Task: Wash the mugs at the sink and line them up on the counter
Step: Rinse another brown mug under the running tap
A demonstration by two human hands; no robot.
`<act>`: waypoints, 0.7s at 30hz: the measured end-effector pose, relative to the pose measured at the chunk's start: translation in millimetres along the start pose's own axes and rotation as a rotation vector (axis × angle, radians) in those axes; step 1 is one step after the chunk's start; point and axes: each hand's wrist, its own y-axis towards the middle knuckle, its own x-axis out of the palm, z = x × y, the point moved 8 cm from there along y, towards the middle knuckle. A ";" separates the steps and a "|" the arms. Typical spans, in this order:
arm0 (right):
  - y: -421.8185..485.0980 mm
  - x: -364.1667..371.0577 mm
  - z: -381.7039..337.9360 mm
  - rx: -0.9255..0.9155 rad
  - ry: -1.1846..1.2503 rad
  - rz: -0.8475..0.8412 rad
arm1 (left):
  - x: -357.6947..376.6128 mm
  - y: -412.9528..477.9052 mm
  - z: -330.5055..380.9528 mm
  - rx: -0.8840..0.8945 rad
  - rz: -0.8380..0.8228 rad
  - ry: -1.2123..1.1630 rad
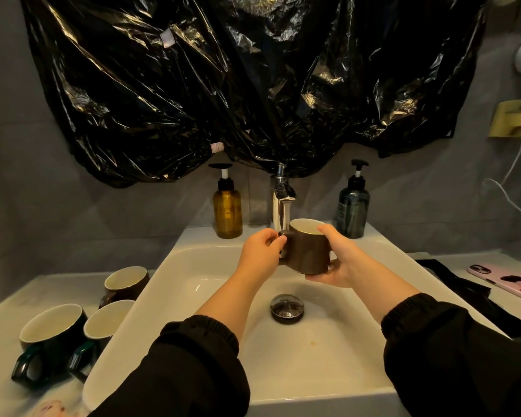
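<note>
A dark brown mug with a pale inside is held over the white sink, right under the chrome tap. My left hand pinches its handle on the left. My right hand grips the body from the right and underneath, thumb on the rim. Three more mugs stand on the counter left of the sink: a brown mug at the back, a dark green mug and another dark mug in front, handles toward me.
An amber pump bottle and a dark blue pump bottle flank the tap. A drain plug sits in the basin. On the right counter lie a black cloth and a pink phone. Black plastic sheeting covers the wall.
</note>
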 end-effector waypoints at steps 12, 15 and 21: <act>-7.1 -2.9 -7.0 -0.069 0.100 0.059 | 7.1 3.7 -13.3 -0.089 0.021 -0.083; -4.8 -4.2 -5.0 -0.036 0.150 0.047 | 6.1 4.0 -14.5 -0.081 0.033 -0.098; 7.8 -8.3 0.3 0.008 0.184 0.049 | 7.8 3.9 -13.9 -0.053 0.014 -0.127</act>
